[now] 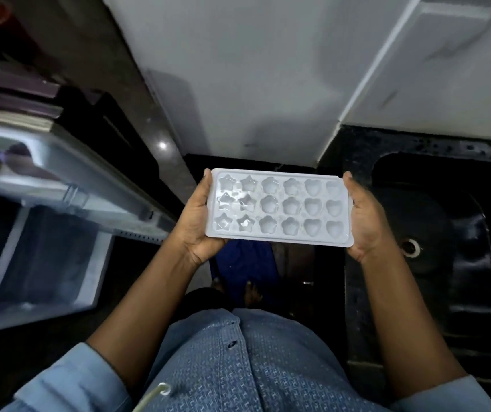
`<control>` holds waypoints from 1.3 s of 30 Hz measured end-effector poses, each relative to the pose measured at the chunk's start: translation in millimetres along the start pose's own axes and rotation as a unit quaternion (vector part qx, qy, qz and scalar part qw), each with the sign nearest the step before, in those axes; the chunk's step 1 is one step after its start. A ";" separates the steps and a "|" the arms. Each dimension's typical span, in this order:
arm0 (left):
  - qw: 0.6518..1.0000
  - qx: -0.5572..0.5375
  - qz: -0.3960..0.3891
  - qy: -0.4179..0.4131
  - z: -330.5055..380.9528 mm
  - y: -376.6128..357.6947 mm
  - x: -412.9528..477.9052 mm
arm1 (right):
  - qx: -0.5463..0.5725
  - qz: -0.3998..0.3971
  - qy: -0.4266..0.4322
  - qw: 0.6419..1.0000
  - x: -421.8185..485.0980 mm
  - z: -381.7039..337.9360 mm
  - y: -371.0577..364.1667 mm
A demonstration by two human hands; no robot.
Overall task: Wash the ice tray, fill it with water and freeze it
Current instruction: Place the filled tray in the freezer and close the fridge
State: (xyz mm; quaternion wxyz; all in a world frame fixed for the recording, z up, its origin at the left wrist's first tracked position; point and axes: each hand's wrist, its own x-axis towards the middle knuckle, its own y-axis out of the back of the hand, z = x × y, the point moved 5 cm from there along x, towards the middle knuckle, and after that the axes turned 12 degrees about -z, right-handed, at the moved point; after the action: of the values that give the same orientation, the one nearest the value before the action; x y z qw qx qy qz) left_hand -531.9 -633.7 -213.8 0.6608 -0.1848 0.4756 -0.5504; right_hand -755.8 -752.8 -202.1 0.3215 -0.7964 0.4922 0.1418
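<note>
Fingers of the left hand and right hand grip the short ends of the ice tray, held level in mid-air between fridge and sink. Light, wet plastic likely flexes; end-holds keep it flat.

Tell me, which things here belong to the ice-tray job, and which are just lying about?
Part of the job: ice tray, left hand and right hand holding its ends, black sink, open fridge.
Just there: blue cloth below the tray, white wall, white cord.
</note>
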 end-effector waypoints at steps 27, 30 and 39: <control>0.954 -0.111 0.165 -0.224 47.5 174.2 -281.9 | -0.181 -0.209 -0.145 0.950 -4.5 155.7 -274.0; 0.943 -0.121 0.180 -0.251 50.2 196.0 -319.0 | -0.202 -0.241 -0.156 0.936 -11.2 178.0 -317.2; 0.897 -0.166 0.229 -0.340 52.6 248.9 -426.8 | -0.267 -0.336 -0.186 0.884 -39.1 243.3 -436.6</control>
State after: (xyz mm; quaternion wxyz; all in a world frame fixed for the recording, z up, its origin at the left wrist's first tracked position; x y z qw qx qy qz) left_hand -325.9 -181.8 -198.2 0.8500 -0.3536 0.3350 -0.2006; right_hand -370.2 -432.3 -201.5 0.2106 -0.9287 0.0699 0.2972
